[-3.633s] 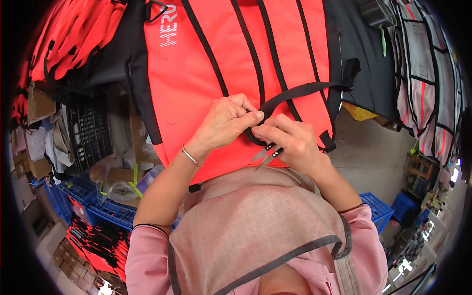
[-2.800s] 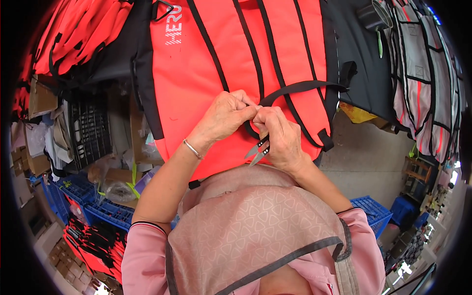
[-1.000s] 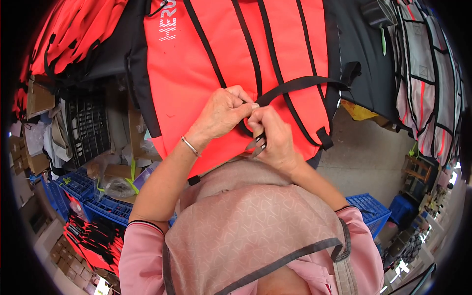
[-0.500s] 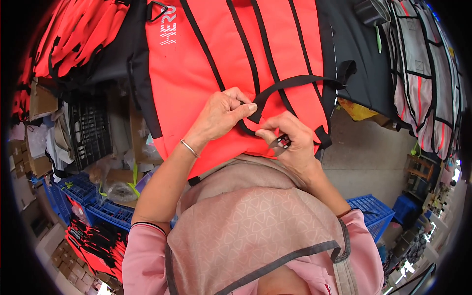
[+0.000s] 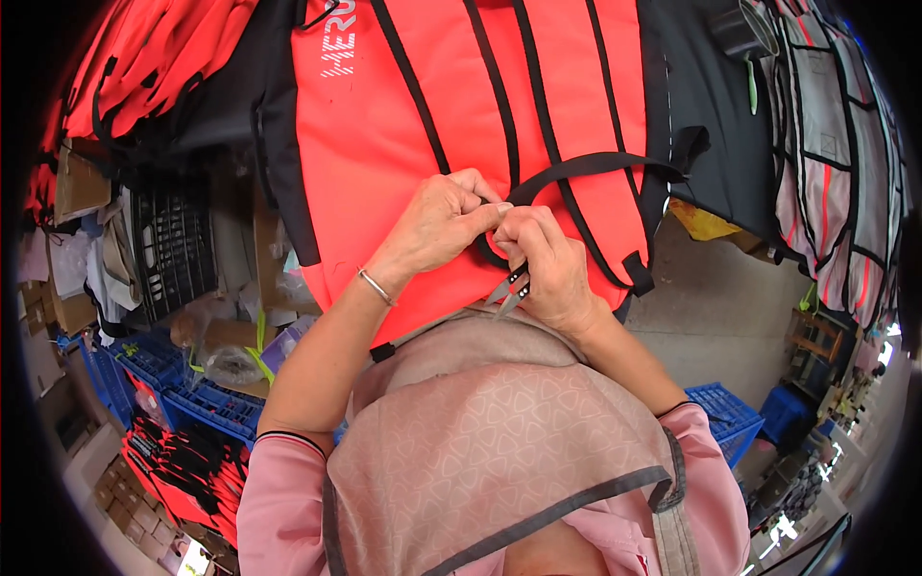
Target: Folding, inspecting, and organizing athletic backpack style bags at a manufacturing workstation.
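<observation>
A bright red-orange backpack (image 5: 375,154) with black trim lies in front of me, its lower edge against my apron. My left hand (image 5: 432,223) is closed in a pinch on a black webbing strap (image 5: 605,164), which loops off to the right. Close against it, my right hand (image 5: 552,274) has its thumb and fingertips at the same spot on the strap. A pair of thread snips (image 5: 509,291) is tucked in the right hand, blades pointing down toward the apron (image 5: 480,413). Just what the fingertips pinch is hidden by the fingers.
More red-orange bags (image 5: 158,67) are piled at the far left, and grey bags (image 5: 831,163) hang at the right. A dark cup (image 5: 744,34) stands at the back right. Blue crates (image 5: 720,418) sit low on both sides; a black crate (image 5: 173,245) is at left.
My right hand has moved up and left to meet the left fingertips. The snips have swung and now show their blades pointing downward. The backpack has shifted slightly right and away.
</observation>
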Demonstrator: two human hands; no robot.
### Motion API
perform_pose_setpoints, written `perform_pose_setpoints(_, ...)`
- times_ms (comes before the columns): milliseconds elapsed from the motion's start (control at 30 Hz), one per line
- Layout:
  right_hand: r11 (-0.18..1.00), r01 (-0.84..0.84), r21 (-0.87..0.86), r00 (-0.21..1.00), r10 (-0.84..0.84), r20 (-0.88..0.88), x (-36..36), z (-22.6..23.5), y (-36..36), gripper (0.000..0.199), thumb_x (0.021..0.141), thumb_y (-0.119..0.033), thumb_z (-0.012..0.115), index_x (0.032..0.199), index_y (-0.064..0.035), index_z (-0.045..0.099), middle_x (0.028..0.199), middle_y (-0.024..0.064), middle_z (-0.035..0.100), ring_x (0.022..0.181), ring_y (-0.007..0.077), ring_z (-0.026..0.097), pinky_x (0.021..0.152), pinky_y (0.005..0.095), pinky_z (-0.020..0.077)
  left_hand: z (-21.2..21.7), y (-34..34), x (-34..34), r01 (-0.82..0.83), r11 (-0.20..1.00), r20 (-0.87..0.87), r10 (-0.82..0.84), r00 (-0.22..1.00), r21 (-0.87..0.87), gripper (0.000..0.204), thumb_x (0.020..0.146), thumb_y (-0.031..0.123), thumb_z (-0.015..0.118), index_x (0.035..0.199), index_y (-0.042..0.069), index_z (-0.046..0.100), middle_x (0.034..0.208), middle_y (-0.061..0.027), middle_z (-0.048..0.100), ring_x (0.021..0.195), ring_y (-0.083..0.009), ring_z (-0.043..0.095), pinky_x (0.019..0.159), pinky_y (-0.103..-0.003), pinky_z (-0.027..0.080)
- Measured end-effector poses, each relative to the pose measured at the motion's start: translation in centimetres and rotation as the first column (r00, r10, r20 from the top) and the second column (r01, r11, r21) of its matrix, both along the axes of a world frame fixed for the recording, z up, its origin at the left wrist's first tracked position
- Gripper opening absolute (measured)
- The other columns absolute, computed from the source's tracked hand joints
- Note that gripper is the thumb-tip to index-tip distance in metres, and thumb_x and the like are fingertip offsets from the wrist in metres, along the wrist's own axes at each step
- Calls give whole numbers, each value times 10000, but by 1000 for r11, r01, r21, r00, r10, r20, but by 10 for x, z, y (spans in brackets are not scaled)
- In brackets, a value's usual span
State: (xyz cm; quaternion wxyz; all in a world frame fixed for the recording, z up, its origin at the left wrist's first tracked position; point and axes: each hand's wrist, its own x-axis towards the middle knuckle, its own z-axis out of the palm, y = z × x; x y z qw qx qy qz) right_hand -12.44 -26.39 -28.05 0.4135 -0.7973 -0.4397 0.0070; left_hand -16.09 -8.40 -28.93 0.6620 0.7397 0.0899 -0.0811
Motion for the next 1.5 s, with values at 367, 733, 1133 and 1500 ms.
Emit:
perform_pose_setpoints(367,999,48,-17,995,-49,-89,-8,7,10,355,663,35,712,955,-41,526,828,72,555,611,228,603,507,339,479,-6,-2,2,-26,999,10,27,1000,-20,312,853,140,685,605,-47,657,819,-66,661,756,-126,560,642,-292,449)
perform_pose_setpoints(733,998,-51,41,579,63,-813,-31,49,-20,109,871,61,606,928,-14,552,800,11,563,596,77,493,594,240,482,-6,1,0,-19,1000,-20,20,1000,8,304,878,171,701,655,-35,682,872,-47,643,804,-117,556,718,-283,444)
perform_pose_setpoints(1133,912,50,-406,989,-103,-109,32,47,-17,452,868,-328,718,1261,-141,592,577,147,582,543,331,614,476,426,439,5,4,-15,125,982,201,-151,968,139,284,743,263,834,715,7,714,986,-54,648,903,-156,580,771,-312,457)
perform_pose_setpoints(1500,977,-52,-209,983,12,-185,-5,41,-44,312,814,-114,767,1115,-103,688,645,94,649,496,191,623,464,308,468,13,-7,-31,54,956,248,-129,960,288,199,675,105,800,866,84,746,1066,7,649,1041,-191,566,1008,-385,349)
